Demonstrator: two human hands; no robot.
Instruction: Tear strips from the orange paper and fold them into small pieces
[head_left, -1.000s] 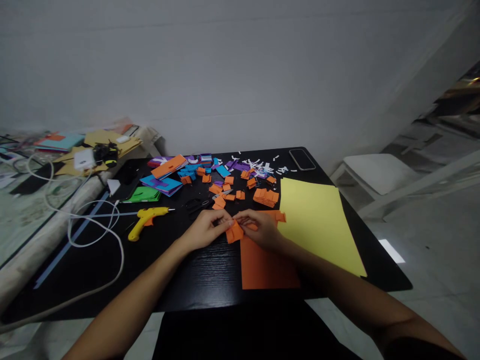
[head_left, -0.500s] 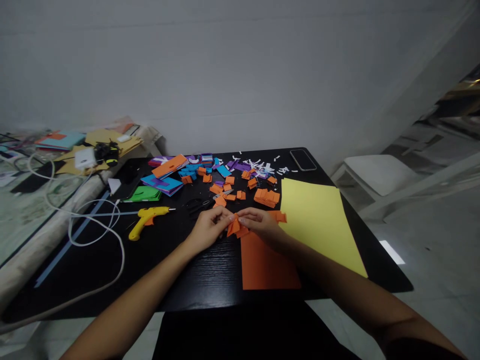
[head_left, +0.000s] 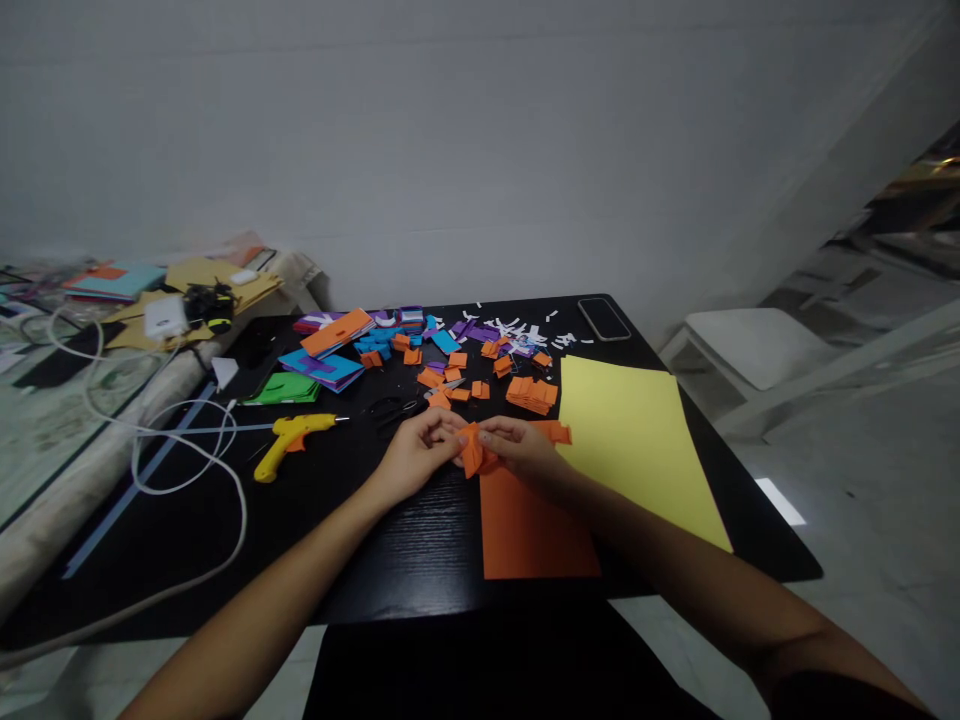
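Observation:
Between my two hands is a small folded piece of orange paper (head_left: 471, 452). My left hand (head_left: 420, 452) pinches its left side with thumb and fingers. My right hand (head_left: 521, 448) grips its right side, with part of the paper hidden behind the fingers. Below my right hand and forearm lies a larger orange sheet (head_left: 532, 535). Just beyond the hands are a pile of folded orange papers (head_left: 532, 394), several small folded orange pieces (head_left: 481, 389) and black-handled scissors (head_left: 397, 408).
A yellow glue gun (head_left: 289, 440) and a white cable (head_left: 244, 520) lie on the left. Yellow sheets (head_left: 630, 440) cover the right, with a phone (head_left: 604, 319) behind. White and purple scraps (head_left: 510, 335) and coloured paper stacks (head_left: 322, 370) fill the back. A white chair (head_left: 757, 350) stands at right.
The folded orange paper has turned between my fingers and now shows a flatter, broader face. Both hands stay in nearly the same place.

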